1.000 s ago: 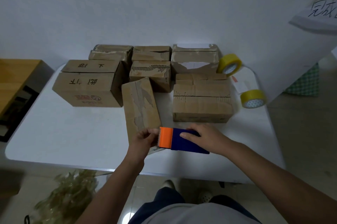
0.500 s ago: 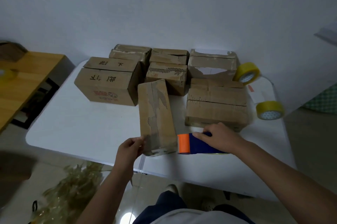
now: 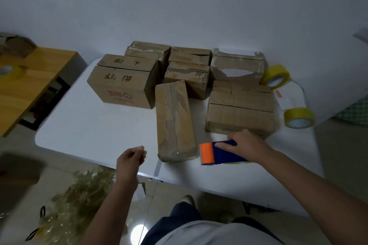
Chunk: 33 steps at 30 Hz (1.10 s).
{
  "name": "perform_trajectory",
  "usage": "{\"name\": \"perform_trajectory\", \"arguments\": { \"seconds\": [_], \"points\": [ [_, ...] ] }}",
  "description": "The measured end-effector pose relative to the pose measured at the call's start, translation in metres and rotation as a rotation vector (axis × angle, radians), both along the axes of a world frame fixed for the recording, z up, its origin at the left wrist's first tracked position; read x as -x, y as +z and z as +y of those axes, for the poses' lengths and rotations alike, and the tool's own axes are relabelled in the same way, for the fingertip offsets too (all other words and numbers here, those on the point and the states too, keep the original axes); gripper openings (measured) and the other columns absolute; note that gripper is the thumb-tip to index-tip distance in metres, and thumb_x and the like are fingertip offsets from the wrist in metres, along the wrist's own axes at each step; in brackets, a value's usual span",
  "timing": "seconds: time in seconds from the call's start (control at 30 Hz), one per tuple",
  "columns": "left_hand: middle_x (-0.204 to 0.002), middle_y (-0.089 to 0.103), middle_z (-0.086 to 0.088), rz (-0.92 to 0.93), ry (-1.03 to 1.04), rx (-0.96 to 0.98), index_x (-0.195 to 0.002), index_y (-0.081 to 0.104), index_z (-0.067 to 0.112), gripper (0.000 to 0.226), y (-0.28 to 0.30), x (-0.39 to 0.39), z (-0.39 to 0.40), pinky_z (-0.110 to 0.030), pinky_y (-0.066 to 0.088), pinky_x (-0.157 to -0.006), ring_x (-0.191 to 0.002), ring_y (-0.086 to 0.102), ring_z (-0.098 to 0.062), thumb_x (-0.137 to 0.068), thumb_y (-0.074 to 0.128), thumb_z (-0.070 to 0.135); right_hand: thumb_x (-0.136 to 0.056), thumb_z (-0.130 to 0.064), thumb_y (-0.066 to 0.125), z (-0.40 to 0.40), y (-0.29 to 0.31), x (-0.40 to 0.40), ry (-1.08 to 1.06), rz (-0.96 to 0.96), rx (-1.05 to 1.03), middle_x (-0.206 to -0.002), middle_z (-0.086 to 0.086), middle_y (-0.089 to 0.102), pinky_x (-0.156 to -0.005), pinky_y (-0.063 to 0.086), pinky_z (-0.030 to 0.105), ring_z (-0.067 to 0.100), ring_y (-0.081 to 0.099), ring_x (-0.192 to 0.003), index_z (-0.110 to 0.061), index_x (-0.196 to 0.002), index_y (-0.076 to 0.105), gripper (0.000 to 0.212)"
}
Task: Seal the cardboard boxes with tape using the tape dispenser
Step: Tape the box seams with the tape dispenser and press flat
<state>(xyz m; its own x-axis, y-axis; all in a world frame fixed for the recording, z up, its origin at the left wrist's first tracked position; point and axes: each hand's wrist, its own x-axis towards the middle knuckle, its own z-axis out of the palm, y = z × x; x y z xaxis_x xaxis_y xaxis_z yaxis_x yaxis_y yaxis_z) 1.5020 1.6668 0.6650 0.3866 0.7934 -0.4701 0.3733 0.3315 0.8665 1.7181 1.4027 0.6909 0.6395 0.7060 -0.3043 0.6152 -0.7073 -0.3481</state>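
A long narrow cardboard box [image 3: 174, 121] lies on the white table [image 3: 95, 129], its near end at the front edge. Just right of that end sits the tape dispenser [image 3: 223, 154], blue with an orange front. My right hand [image 3: 248, 145] grips the dispenser from above. My left hand [image 3: 130, 160] hovers left of the box over the table's edge, apart from it, its fingers curled with the thumb against the fingertips; I see nothing in it. Several more cardboard boxes stand behind, among them a large one with black writing [image 3: 123, 83] and a wide one [image 3: 241, 111] behind my right hand.
Two yellow tape rolls [image 3: 275, 77] [image 3: 298, 118] lie at the table's right edge. A wooden table [image 3: 33, 89] stands to the left with another tape roll [image 3: 8, 70] on it. A clump of crumpled clear plastic [image 3: 79, 203] lies on the floor below the front edge.
My left hand has let go of the narrow box's near end and drawn back to the left. The dispenser and my right hand have shifted right, away from the box. The camera turned left.
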Motion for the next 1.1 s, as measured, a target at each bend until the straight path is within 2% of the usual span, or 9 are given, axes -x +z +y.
{"name": "perform_trajectory", "arguments": {
  "seconds": [0.13,0.27,0.37,0.47,0.57,0.67,0.83,1.0,1.1],
  "points": [
    [-0.087,0.069,-0.012,0.021,-0.029,0.041,-0.089,0.069,0.005,0.01,0.0,0.008,0.012,-0.033,0.053,-0.085,-0.084,0.065,-0.022,-0.093,0.065,0.013,-0.078,-0.079,0.042,-0.005,0.004,-0.01,-0.045,0.039,-0.012,-0.076,-0.012,0.063,-0.056,0.04,0.017,0.002,0.057,-0.068,-0.028,-0.083,0.057,0.053],
    [-0.09,0.068,-0.009,0.027,0.041,0.056,-0.091,0.067,0.006,0.016,-0.006,0.005,0.002,-0.027,0.05,-0.078,-0.086,0.064,-0.02,-0.094,0.065,0.021,-0.065,-0.09,0.03,0.006,0.008,-0.016,-0.057,0.001,-0.037,-0.069,-0.011,0.062,-0.054,0.04,0.019,0.004,0.058,-0.064,-0.027,-0.075,0.056,0.069],
    [-0.091,0.066,-0.009,0.045,0.067,0.062,-0.093,0.065,0.005,0.015,-0.013,0.004,-0.009,-0.028,0.049,-0.076,-0.087,0.062,-0.022,-0.092,0.068,0.02,-0.06,-0.095,0.024,0.01,0.006,-0.02,-0.066,-0.059,-0.007,-0.066,-0.008,0.061,-0.054,0.044,0.023,0.006,0.058,-0.061,-0.026,-0.073,0.057,0.078],
    [-0.094,0.063,-0.007,0.063,0.073,0.066,-0.096,0.061,0.004,0.016,-0.016,0.0,-0.017,-0.033,0.05,-0.082,-0.091,0.06,-0.025,-0.09,0.07,0.016,-0.06,-0.095,0.023,0.014,0.0,-0.022,-0.055,-0.115,0.029,-0.064,-0.005,0.059,-0.055,0.047,0.026,0.009,0.057,-0.059,-0.024,-0.069,0.055,0.078],
    [-0.103,0.063,-0.01,0.106,0.077,0.062,-0.103,0.059,0.004,0.025,-0.016,-0.004,-0.02,-0.042,0.05,-0.095,-0.098,0.059,-0.027,-0.089,0.072,0.02,-0.061,-0.094,0.023,0.018,-0.004,-0.023,-0.055,-0.139,0.049,-0.063,-0.006,0.057,-0.049,0.039,0.023,0.008,0.055,-0.059,-0.025,-0.067,0.053,0.075],
    [-0.103,0.061,-0.009,0.139,0.078,0.055,-0.106,0.057,0.006,0.029,-0.018,-0.006,-0.02,-0.046,0.048,-0.1,-0.101,0.058,-0.029,-0.088,0.073,0.023,-0.061,-0.094,0.023,0.022,-0.006,-0.025,-0.056,-0.138,0.063,-0.064,-0.005,0.058,-0.052,0.043,0.023,0.009,0.056,-0.06,-0.024,-0.068,0.054,0.077],
    [-0.101,0.059,-0.008,0.166,0.078,0.052,-0.106,0.055,0.008,0.034,-0.025,-0.007,-0.021,-0.045,0.048,-0.096,-0.096,0.056,-0.026,-0.086,0.076,0.026,-0.07,-0.089,0.034,0.029,-0.01,-0.029,-0.049,-0.14,0.134,-0.066,-0.006,0.057,-0.052,0.039,0.021,0.01,0.057,-0.063,-0.023,-0.075,0.056,0.07],
    [-0.095,0.056,-0.002,0.17,0.086,0.079,-0.102,0.05,0.015,0.04,-0.032,-0.012,-0.025,-0.034,0.042,-0.081,-0.084,0.053,-0.014,-0.081,0.08,0.031,-0.074,-0.086,0.037,0.032,-0.015,-0.031,-0.039,-0.157,0.182,-0.066,-0.007,0.054,-0.05,0.035,0.02,0.01,0.056,-0.064,-0.023,-0.079,0.055,0.067],
    [-0.092,0.055,-0.002,0.199,0.054,0.048,-0.104,0.048,0.015,0.043,-0.035,-0.014,-0.025,-0.033,0.041,-0.077,-0.081,0.052,-0.012,-0.08,0.081,0.031,-0.075,-0.085,0.037,0.035,-0.021,-0.028,-0.043,-0.153,0.21,-0.07,-0.005,0.058,-0.053,0.037,0.021,0.011,0.058,-0.067,-0.02,-0.087,0.061,0.071]
  ]
}}
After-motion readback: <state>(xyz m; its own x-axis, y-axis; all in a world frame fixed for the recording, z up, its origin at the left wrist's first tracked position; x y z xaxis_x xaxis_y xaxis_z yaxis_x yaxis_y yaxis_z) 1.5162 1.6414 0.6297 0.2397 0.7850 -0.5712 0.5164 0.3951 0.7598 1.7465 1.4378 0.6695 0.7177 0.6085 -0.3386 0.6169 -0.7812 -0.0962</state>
